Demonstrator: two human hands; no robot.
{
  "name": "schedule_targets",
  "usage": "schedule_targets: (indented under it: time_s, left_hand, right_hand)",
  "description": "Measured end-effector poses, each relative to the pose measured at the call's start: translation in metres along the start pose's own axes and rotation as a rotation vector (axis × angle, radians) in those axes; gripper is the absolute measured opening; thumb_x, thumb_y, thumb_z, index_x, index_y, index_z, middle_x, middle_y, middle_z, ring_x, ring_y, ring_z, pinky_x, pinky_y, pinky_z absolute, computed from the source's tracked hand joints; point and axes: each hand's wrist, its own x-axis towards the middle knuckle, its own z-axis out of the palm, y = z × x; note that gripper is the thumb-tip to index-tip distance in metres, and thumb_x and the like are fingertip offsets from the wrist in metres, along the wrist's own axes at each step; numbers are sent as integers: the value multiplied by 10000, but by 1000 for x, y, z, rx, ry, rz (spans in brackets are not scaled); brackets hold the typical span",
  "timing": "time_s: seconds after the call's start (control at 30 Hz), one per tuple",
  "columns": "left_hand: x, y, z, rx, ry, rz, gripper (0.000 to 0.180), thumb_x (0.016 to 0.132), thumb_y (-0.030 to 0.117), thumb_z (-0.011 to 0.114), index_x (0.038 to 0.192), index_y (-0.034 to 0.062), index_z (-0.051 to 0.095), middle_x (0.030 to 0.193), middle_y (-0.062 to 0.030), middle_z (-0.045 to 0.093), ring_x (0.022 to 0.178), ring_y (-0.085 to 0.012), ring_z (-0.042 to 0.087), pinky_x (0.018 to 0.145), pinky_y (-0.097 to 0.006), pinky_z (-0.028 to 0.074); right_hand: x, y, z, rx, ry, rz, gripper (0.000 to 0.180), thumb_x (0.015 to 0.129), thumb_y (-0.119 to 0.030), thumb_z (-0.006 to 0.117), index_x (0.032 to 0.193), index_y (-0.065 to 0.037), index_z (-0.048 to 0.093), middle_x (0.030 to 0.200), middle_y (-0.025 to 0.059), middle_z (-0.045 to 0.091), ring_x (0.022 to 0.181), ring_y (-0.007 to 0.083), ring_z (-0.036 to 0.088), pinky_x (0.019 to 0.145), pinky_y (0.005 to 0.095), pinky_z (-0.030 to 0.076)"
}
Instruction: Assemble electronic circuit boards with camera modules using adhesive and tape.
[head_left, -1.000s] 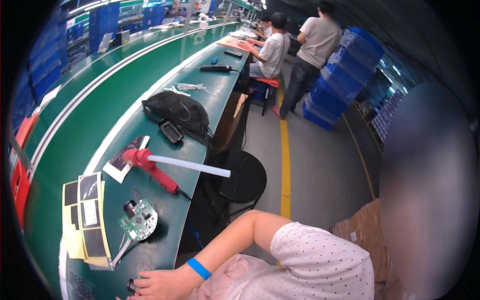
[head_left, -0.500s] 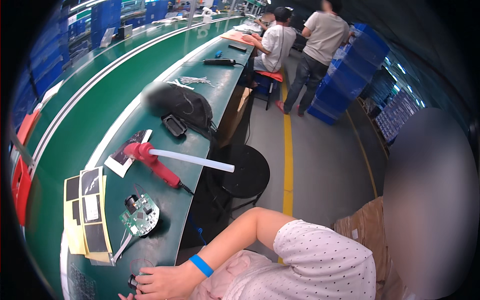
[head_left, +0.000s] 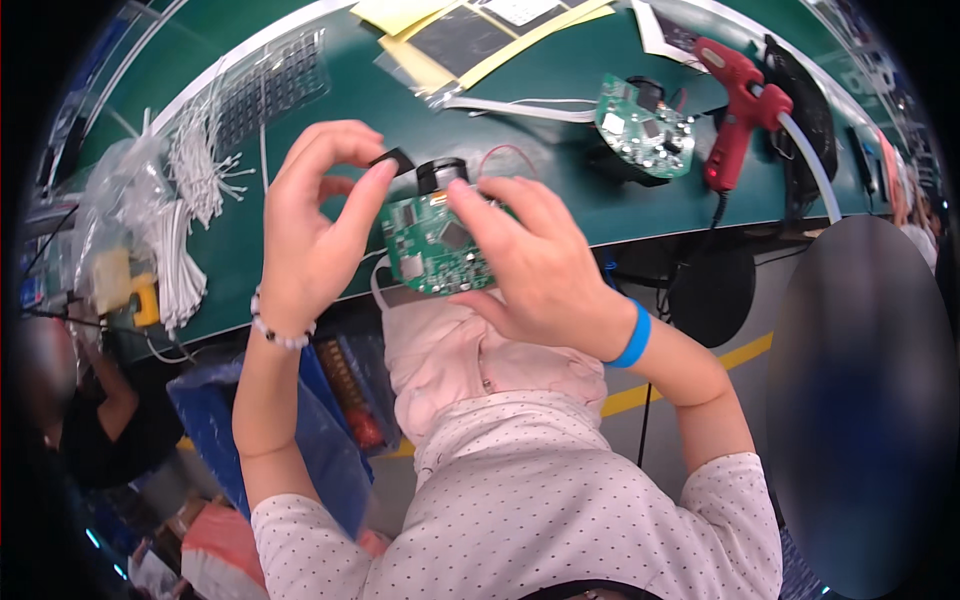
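A green circuit board (head_left: 430,243) with a round black lens (head_left: 440,174) on its upper edge is tilted at the table's front edge. My right hand (head_left: 540,255) grips this board from the right, with fingers on its face by the lens and the thumb at its lower edge. My left hand (head_left: 325,215) pinches a small flat black piece (head_left: 397,159) between thumb and fingertips, just left of the lens. Whether the piece touches the lens, I cannot tell. To the right, a second green circuit board (head_left: 645,130) with a lens and a white cable rests on the table.
Beyond it stands a red glue gun (head_left: 735,115) with a pale glue stick. Yellow sheets with black stickers (head_left: 460,45) lie at the back. Bundles of white cable ties (head_left: 178,260), a clear plastic bag (head_left: 120,190) and a black dotted sheet (head_left: 270,90) are on the left.
My view has swung from the right side of the bench to straight down in front. Both hands now show fully, with the board and the small black piece in them.
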Motion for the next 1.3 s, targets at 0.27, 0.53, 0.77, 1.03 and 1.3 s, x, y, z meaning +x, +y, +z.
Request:
schedule_targets:
  time_s: [0.27,0.53,0.77,1.03,1.3]
  left_hand:
    - [15,-4,-6,-149,-599,-436,59,824,62,554,822,5,541,773,34,526,714,-14,465,646,-160,394]
    - [15,-5,1,-20,-520,-463,115,797,102,586,781,-10,570,685,35,538,599,-2,449,535,-159,380]
    - [10,-4,11,17,-372,-430,157,754,122,607,733,-32,590,603,19,543,507,-4,418,452,-171,348]
    - [9,2,15,103,-319,-431,158,723,114,603,705,-42,583,583,-8,548,503,-19,448,451,-182,366]
    - [10,2,16,122,-312,-445,166,707,118,607,700,-45,581,573,-22,551,503,-31,465,464,-185,386]
  right_hand:
    - [-4,5,8,89,90,-18,962,471,-150,769,1275,41,278,1029,134,527,951,324,473,819,416,389]
    - [-5,10,8,67,62,-10,1042,543,-215,783,1301,81,132,1136,120,537,1044,333,456,896,413,339]
    - [-6,12,7,86,73,7,1029,549,-220,780,1292,103,146,1133,115,535,1044,335,454,896,423,339]
    - [-5,12,8,110,74,14,1022,542,-205,777,1292,104,155,1126,121,533,1036,340,455,888,434,342]
    - [-6,12,9,115,85,13,1022,536,-198,778,1294,97,159,1119,128,533,1032,340,456,873,438,345]
